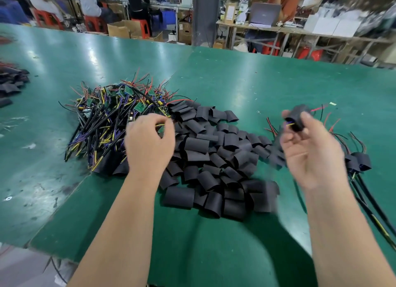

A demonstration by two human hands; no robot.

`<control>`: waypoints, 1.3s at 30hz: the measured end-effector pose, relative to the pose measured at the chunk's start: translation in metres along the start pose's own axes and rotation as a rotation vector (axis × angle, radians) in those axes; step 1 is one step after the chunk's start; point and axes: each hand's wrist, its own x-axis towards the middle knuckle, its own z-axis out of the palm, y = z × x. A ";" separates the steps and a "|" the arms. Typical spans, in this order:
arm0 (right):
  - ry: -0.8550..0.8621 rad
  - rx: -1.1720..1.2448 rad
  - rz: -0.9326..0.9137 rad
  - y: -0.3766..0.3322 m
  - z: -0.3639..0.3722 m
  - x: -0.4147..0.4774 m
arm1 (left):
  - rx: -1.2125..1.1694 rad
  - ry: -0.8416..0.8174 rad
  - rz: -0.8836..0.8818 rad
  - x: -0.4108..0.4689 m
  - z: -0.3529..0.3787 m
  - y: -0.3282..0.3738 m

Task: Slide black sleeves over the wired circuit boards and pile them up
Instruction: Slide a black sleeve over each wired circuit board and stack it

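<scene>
A tangled heap of wired circuit boards [111, 115] with black, yellow, purple and red leads lies at the left of the green table [257, 76]. A spread of loose black sleeves [214, 158] fills the middle. My left hand [147, 145] hovers over the heap's right edge, fingers curled, pinching a yellow wire. My right hand [308, 153] is raised at the right, blurred, gripping a sleeved board [296, 119] with red wires trailing from it. A small pile of sleeved boards [360, 162] lies just right of that hand.
Another dark pile of sleeved pieces [10, 83] sits at the table's far left edge. The table's near edge runs diagonally at lower left. Beyond the table are people seated at benches, red stools, cardboard boxes and a grey pillar [205, 16].
</scene>
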 end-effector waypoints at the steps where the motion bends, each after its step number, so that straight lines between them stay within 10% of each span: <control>1: 0.039 -0.057 -0.071 -0.007 -0.006 0.002 | 0.167 0.024 -0.066 0.002 -0.001 -0.007; 8: 0.354 -1.156 -0.583 -0.025 -0.047 0.023 | 0.492 -0.028 -0.199 0.006 0.003 -0.028; 14: 0.260 -1.626 -0.477 -0.005 -0.058 0.029 | 0.498 0.006 -0.226 0.012 0.002 -0.036; 23: 0.300 -1.888 -0.249 0.003 -0.054 0.022 | 0.453 0.023 -0.241 0.013 0.004 -0.038; 39: -0.017 -1.428 -0.598 0.035 -0.020 0.001 | 0.216 0.249 -0.024 0.007 0.004 -0.026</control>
